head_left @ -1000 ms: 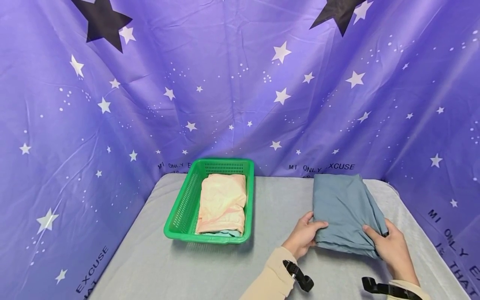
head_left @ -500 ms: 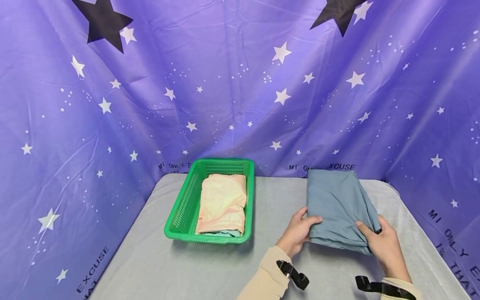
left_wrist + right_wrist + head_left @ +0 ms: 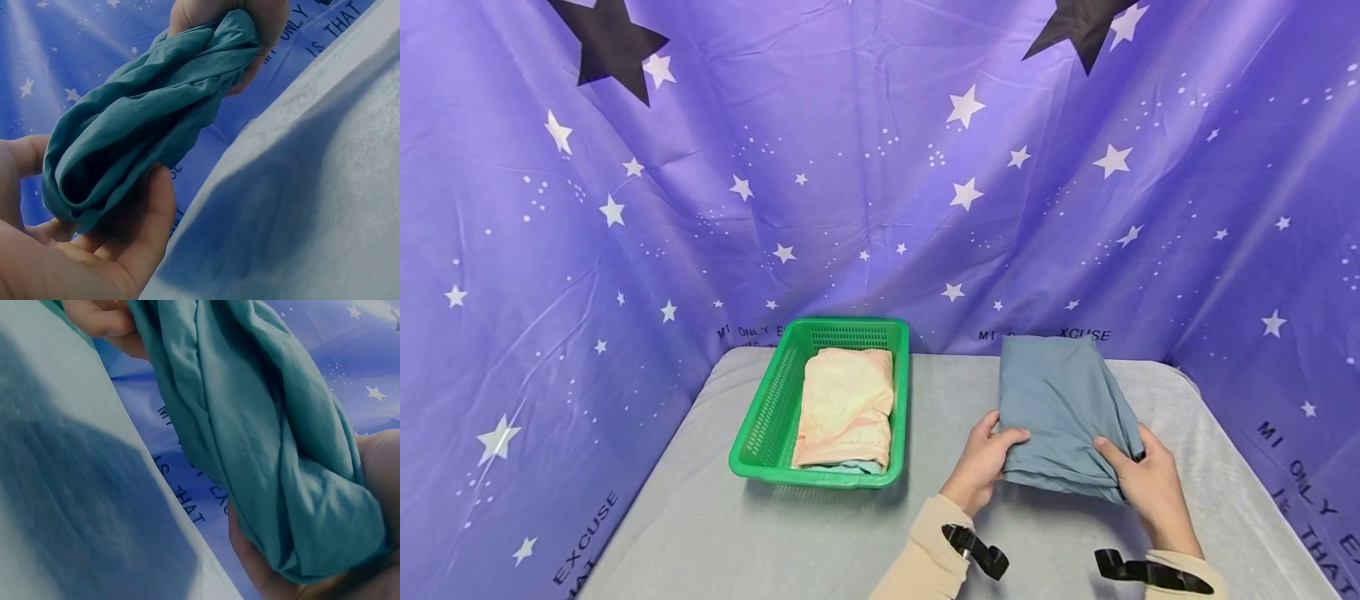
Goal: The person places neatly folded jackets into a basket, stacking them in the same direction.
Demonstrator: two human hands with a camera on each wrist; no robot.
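Starry purple curtain (image 3: 865,192): hangs behind the basket and to both sides of it, printed with stars and black lettering.
Grey-covered table (image 3: 955,433): underneath the basket, reaching out on its left, right and near sides.
Green plastic basket (image 3: 812,478): the landmark; its perforated walls slope, and folded cloth lies in it.
Blue-grey folded cloth (image 3: 1060,408): right of the basket, well apart from it, held above the table with a shadow below; the left wrist view shows its layers looping at one end.
Peach folded cloth (image 3: 846,404): inside the basket, toward its right wall.
Left hand (image 3: 981,462): between basket and blue-grey bundle, gripping the bundle's near edge, thumb on top.
Right hand (image 3: 1150,483): on the bundle's side away from the basket, pinching that edge, thumb on top.
Black wrist straps (image 3: 975,550): one on each arm, right of the basket and nearer the person.
Mint-green fabric (image 3: 853,467): inside the basket, peeking from beneath the peach layer's near edge.
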